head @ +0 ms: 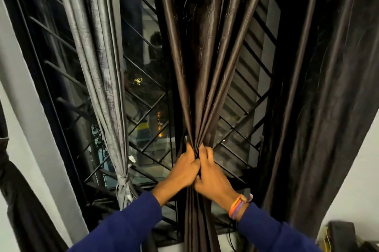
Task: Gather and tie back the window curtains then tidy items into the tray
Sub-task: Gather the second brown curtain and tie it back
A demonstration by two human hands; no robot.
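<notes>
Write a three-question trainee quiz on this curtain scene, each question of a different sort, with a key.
1. True or false: the grey curtain is already knotted near its lower end.
2. Multiple choice: what do the left hand and right hand grip? A) the window grille B) the brown curtain C) a tray
3. Fill in: the bracelets sit on the ____ wrist.

Key
1. True: the knot cinches it.
2. B: both hands bunch its folds, side by side.
3. Right.
</notes>
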